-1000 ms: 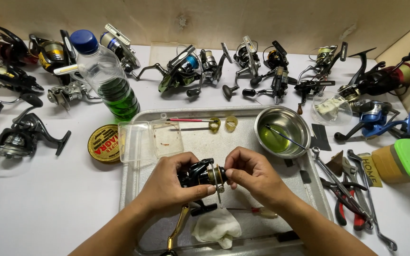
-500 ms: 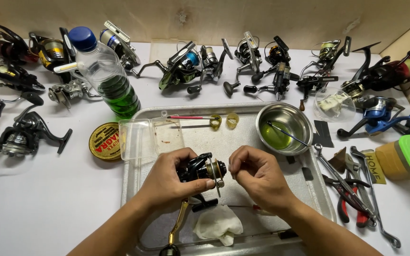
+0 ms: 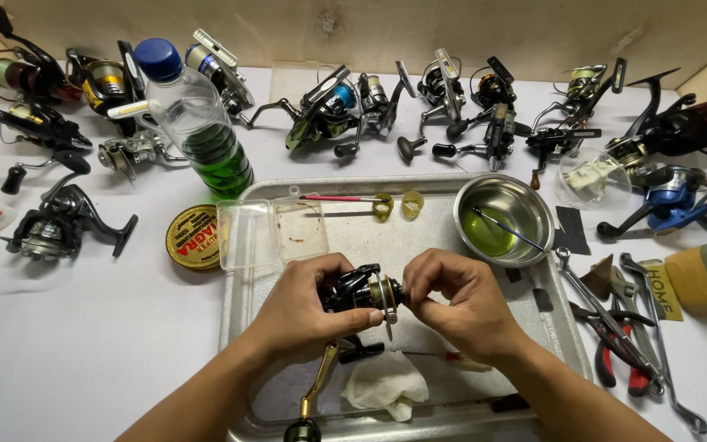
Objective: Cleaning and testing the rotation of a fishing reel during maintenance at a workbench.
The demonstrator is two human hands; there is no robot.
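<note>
Over the tray's (image 3: 243, 327) middle, the left hand (image 3: 300, 307) grips the reel (image 3: 358, 293); the right hand (image 3: 452, 299) pinches, seemingly, a small part at its front, which could slip loose and drop.

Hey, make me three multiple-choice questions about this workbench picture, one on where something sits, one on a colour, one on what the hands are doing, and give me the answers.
1. Where does the metal bowl stand?
A. in the far right corner of the metal tray
B. on the white table left of the tray
C. on top of the plastic bottle

2. What colour is the cap of the plastic bottle?
A. red
B. blue
C. yellow

3. What is the left hand doing?
A. lying flat on the table
B. lifting the pliers
C. gripping the black fishing reel

Answers: 1 A, the bowl sits inside the tray's rim at its far right. 2 B, the cap is dark blue. 3 C, its fingers wrap the reel body while the right hand pinches at the spool end.
</note>
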